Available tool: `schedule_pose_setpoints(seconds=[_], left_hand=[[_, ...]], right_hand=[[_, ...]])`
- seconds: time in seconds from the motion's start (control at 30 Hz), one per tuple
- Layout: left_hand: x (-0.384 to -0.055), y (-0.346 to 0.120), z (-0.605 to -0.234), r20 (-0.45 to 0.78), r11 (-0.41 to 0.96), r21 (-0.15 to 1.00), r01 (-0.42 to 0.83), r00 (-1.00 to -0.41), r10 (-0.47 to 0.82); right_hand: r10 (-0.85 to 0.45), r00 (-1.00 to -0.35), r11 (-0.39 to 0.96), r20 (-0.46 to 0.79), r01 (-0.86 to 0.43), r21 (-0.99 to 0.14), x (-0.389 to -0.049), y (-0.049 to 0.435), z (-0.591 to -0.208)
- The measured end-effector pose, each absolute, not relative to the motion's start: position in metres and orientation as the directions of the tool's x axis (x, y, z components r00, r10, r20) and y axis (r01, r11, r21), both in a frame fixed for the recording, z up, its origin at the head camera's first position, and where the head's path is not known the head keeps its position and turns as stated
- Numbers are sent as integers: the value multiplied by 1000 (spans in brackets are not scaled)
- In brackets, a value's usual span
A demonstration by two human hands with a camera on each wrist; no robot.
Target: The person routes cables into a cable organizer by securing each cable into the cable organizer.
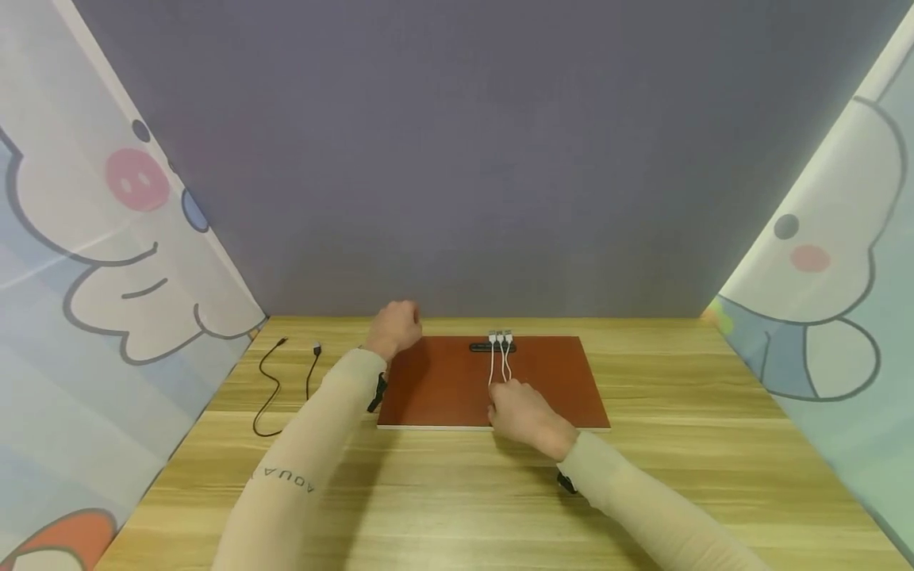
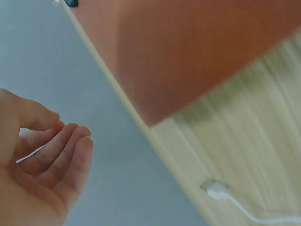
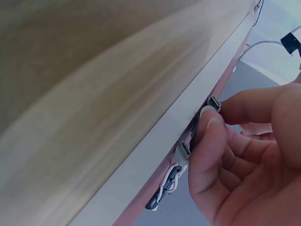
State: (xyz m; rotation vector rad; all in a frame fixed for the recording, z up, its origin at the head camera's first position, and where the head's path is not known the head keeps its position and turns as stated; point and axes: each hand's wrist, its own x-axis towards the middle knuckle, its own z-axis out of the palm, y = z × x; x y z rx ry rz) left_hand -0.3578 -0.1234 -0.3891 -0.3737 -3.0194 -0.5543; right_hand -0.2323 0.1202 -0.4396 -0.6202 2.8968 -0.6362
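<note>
The right hand was at the near edge of a reddish-brown board, which lay by the worktop's far edge; its grip was drawn nearly together, thumb and fingertips pinching a small slot-ended plug. A second slot-ended plug sat just beside its fingers. Three white cables ran from that hand to a black cable clip near the board's far edge, with their USB plugs beyond it. The left hand hovered about the board's far-left corner, its grip loosely curved, thumb tip close to the index finger, nothing seen in it. Towards the worktop's far-left corner lay a black cable, partly hidden behind the left sleeve.
</note>
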Motion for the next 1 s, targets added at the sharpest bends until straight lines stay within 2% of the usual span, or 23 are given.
schedule_pose_setpoints(seconds=[0.2, 0.37, 0.8, 1.0], left_hand=[[-357, -140, -381, 106, 940, 242, 242, -969, 222], [-355, -158, -385, 64, 960, 175, 217, -976, 209], [-354, -188, -402, -91, 989, 89, 115, -988, 123], [-353, -193, -409, -130, 992, 97, 76, -988, 89]], right_hand=[[-411, -911, 834, -30, -362, -417, -232, 120, -438], [-408, -913, 837, -26, -362, -410, -231, 120, -437], [-420, -907, 831, 0, -385, -401, -230, 119, -439], [-422, -907, 830, -3, -385, -403, -231, 119, -439]])
